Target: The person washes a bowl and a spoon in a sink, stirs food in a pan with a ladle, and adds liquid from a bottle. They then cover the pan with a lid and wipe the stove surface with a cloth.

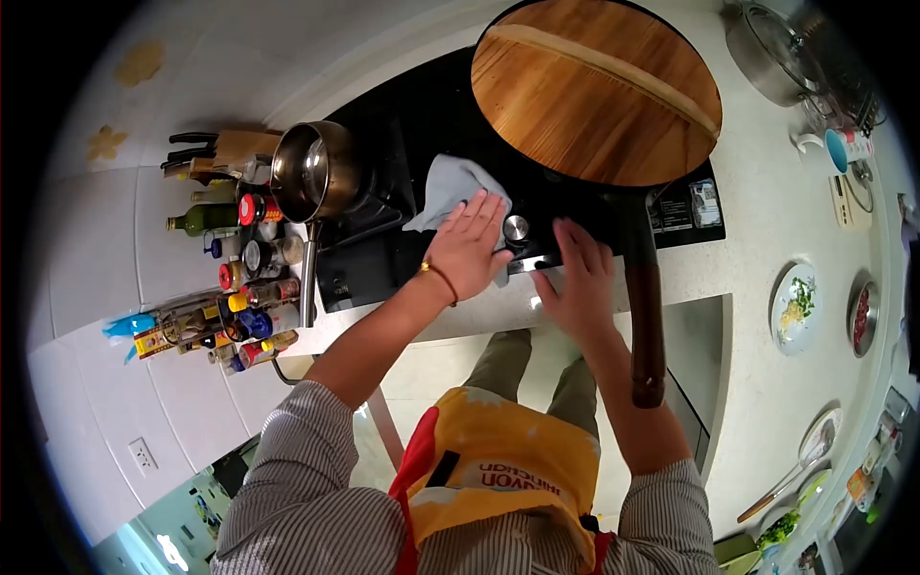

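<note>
My left hand (467, 247) lies flat with its fingers stretched over a pale grey cloth (454, 184) on the black stovetop (369, 261). Just right of it is a round silver knob (516, 228). My right hand (581, 280) is at the front edge of the stove, fingers extended and holding nothing, left of the dark wok handle (644, 316). Above it, a wooden lid (594, 91) covers the wok. A small steel saucepan (314, 172) stands on the left burner.
Bottles and jars (257, 257) crowd the counter at left beside a knife block (240, 147). On the right counter (747, 383) are a plate of chopped food (796, 309), a metal bowl (863, 319), a ladle (786, 479) and a steel pot (767, 57).
</note>
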The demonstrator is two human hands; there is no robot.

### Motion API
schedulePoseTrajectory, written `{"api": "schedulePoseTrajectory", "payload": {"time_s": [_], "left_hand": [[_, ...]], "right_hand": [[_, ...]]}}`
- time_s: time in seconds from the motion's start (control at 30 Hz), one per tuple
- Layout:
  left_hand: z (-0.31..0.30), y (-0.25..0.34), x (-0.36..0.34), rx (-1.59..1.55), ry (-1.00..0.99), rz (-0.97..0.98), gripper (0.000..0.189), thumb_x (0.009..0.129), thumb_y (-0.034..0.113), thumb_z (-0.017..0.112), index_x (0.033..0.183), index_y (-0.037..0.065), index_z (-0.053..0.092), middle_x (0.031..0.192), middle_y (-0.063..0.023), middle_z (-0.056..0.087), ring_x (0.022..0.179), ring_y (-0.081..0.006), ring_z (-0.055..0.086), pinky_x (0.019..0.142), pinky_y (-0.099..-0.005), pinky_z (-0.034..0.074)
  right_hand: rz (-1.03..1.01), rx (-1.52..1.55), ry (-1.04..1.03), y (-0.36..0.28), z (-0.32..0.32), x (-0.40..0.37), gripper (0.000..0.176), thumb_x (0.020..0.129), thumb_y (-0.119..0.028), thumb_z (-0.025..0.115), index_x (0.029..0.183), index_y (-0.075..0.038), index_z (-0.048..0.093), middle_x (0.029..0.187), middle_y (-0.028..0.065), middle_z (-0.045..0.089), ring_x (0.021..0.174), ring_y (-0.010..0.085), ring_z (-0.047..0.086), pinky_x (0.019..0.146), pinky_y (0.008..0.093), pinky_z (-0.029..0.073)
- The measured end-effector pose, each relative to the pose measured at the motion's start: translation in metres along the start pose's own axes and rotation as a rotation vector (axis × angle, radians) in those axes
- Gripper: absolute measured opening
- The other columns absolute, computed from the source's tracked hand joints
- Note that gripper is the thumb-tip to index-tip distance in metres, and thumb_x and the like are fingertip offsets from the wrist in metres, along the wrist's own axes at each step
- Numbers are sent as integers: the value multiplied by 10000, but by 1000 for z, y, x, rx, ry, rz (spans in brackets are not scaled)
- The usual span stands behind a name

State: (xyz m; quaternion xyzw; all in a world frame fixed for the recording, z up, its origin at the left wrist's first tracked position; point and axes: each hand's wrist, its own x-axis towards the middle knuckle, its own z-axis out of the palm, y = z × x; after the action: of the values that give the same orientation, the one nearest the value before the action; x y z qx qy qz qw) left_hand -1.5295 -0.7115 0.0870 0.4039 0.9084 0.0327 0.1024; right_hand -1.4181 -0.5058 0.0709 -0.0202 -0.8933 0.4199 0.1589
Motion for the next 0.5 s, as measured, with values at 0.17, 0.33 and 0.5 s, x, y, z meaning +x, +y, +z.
{"api": "schedulePoseTrajectory", "payload": {"time_s": [0.17,0.33,0.5], "left_hand": [[-10,35,-39,74,-181,-35,886,988,555,536,1559,-79,297,1672,-248,222,1575,-377,171,1273,-477,145],[6,63,-50,-89,-145,23,885,954,521,622,1535,-81,336,1638,-286,269,1557,-408,216,1257,-504,201],[24,86,-14,-213,-8,150,807,928,415,692,1516,-52,397,1613,-268,329,1535,-428,261,1241,-502,260]], "right_hand": [[178,58,-41,-10,-45,-77,606,837,-94,739,1399,-17,526,1348,202,560,1221,396,548,1037,476,452],[176,152,-33,-7,-51,-120,535,859,-132,755,1348,-12,574,1284,155,626,1195,330,610,999,402,499],[178,318,84,0,-50,-117,510,833,-70,760,1313,-16,595,1263,139,629,1131,348,569,982,447,456]]}}
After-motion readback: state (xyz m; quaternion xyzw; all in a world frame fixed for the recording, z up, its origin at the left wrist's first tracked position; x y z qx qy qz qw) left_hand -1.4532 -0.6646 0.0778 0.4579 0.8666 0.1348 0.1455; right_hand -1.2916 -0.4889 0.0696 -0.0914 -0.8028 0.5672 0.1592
